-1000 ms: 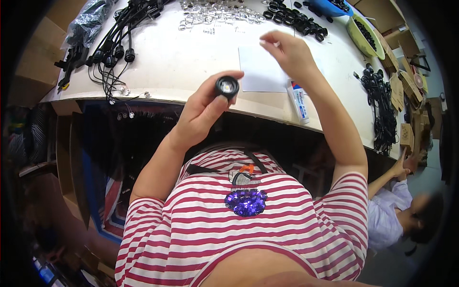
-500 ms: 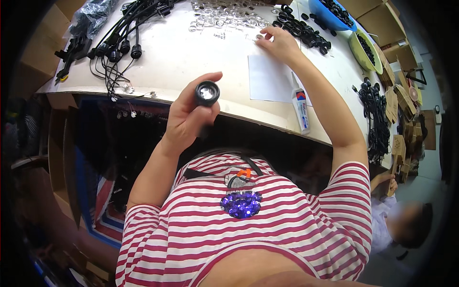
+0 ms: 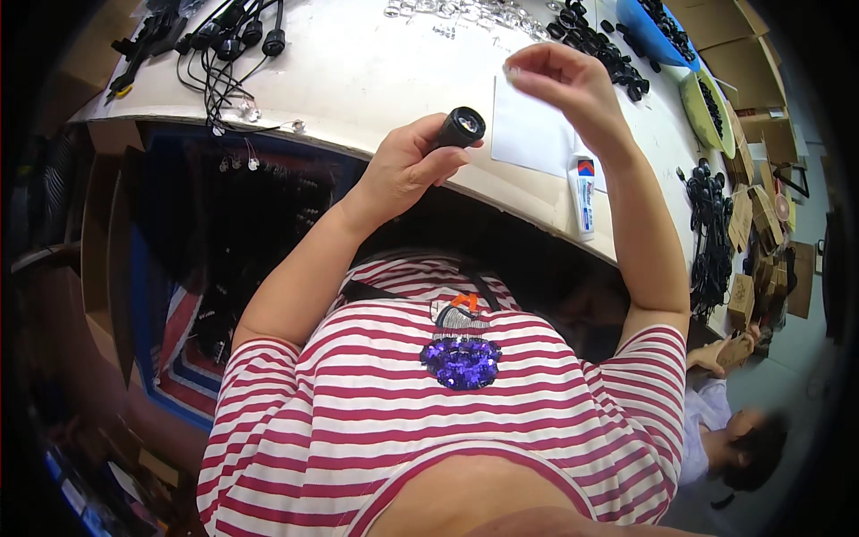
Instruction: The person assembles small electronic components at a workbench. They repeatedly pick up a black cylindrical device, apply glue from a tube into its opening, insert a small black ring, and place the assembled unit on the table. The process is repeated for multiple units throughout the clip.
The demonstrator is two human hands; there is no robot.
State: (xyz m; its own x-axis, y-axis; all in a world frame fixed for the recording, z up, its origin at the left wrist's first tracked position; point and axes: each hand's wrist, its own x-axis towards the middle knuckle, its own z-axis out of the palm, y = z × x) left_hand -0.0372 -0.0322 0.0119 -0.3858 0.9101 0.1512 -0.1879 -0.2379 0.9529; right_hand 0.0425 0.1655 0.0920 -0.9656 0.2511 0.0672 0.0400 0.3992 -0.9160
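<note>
My left hand (image 3: 403, 166) is wrapped round a short black cylinder (image 3: 460, 128), which looks like a small lamp housing. Its open round end faces up and shows something shiny inside. My right hand (image 3: 568, 85) is above the sheet of white paper (image 3: 528, 134), with thumb and forefinger pinched together. A small clear lens (image 3: 512, 72) shows at its fingertips, mostly hidden. Beside the paper, near the table's front edge, lies a white tube of glue (image 3: 583, 201) with red and blue markings.
Many clear lenses (image 3: 474, 12) lie at the back of the white table (image 3: 358, 80). Black rings (image 3: 608, 49) are heaped at back right, near a blue basin (image 3: 658, 36) and a green basin (image 3: 702, 112). Black cables (image 3: 237, 36) lie at left. Another person (image 3: 725, 430) is at lower right.
My right hand has lifted off the table with the lens and drawn back to the right. My left hand has moved right with the black cylinder, which now tilts. The view has shifted slightly.
</note>
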